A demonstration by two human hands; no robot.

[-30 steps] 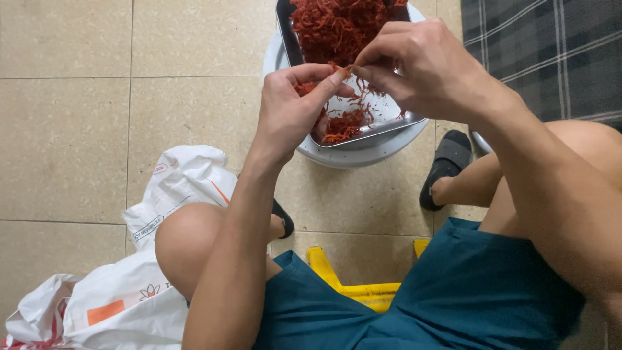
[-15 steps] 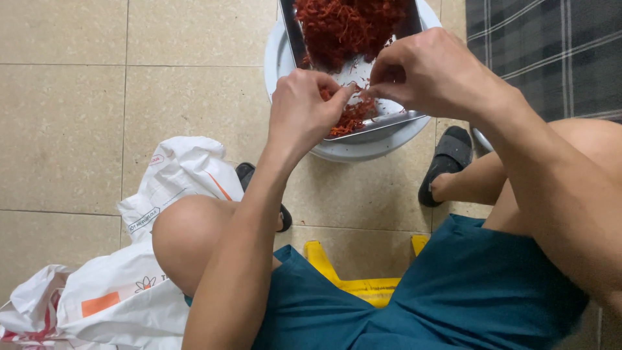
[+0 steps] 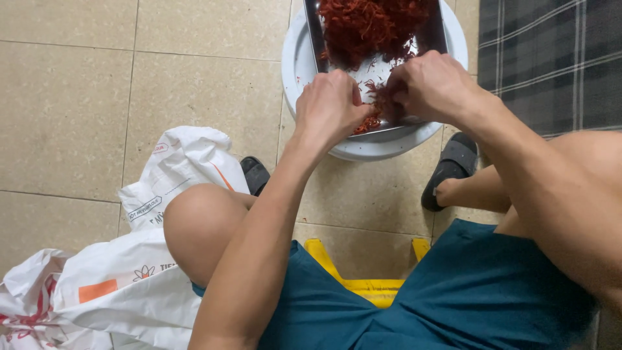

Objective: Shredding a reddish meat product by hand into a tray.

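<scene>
I see my left hand curled over the near end of the metal tray, fingers bent down into the red shredded strands; the fingertips are hidden under the knuckles, so I cannot tell whether they pinch anything. My right hand sits just beside it, knuckles toward me, clenched around a small tuft of the same red strands that shows dark between thumb and fingers. The two hands nearly touch over the tray's near edge. Beyond both hands the main heap of strands fills the tray, and its far part is cut off by the top of the view. The tray rests in a round white basin, whose rim curves out to the left of my left hand and below both wrists; its far side is also out of view. My forearms cover part of the near rim. Below the right wrist a foot in a black slipper stands on the tiled floor; a second slipper peeks out beside my left forearm, mostly hidden. Well to the left of the left arm lie crumpled white plastic bags. A yellow stool shows between my thighs. Open floor lies left of the basin
</scene>
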